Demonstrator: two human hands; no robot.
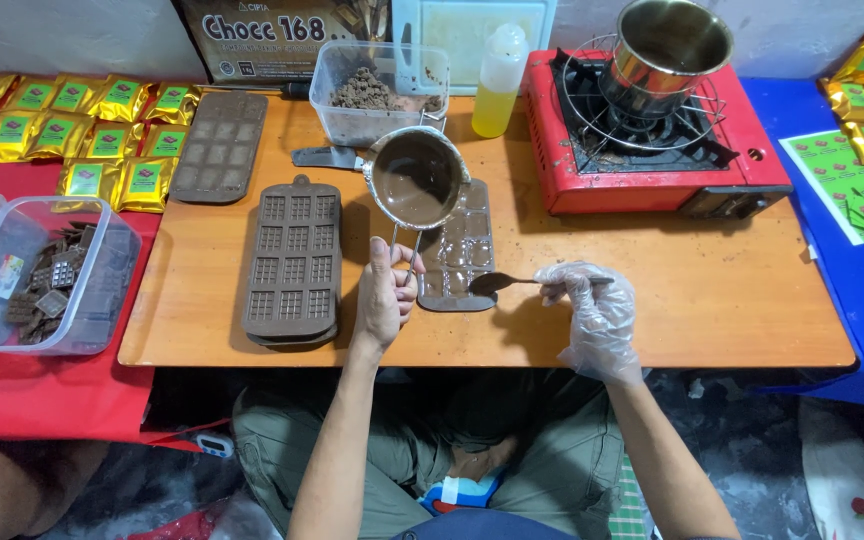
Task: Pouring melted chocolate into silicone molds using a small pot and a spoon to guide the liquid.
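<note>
Two hands work at the near edge of our low wooden table [652,330]. Our left hand [384,296], bare, is closed round the wire handle of a small steel melting pot [416,178] and holds it tipped over a grey mould tray [458,248]; the pot is thick with melted chocolate. Our right hand [597,312], in a thin clear glove, pinches the end of a spoon [504,282] whose dark bowl hangs over the near end of that same tray.

We judge that we are at the filling step: chocolate goes from pot to cavities, and the spoon guides or scrapes it. The next move, as we read it, calls for a steady tilt of the pot and a light touch of the spoon, so that each cavity fills level without spilling over the edges.

Just left of the grey tray lies a brown mould [292,262] of small bar shapes, seemingly stacked on another. Farther back we see a second brown mould [219,146], a clear tub of chocolate crumbs [377,95], a squeeze bottle of yellow liquid [498,82] and a red camp stove [652,150] with a steel pot [664,55] on it. Gold packets [72,130] lie on the red cloth at far left, nearer than them a clear box of chocolate pieces [52,285].
</note>
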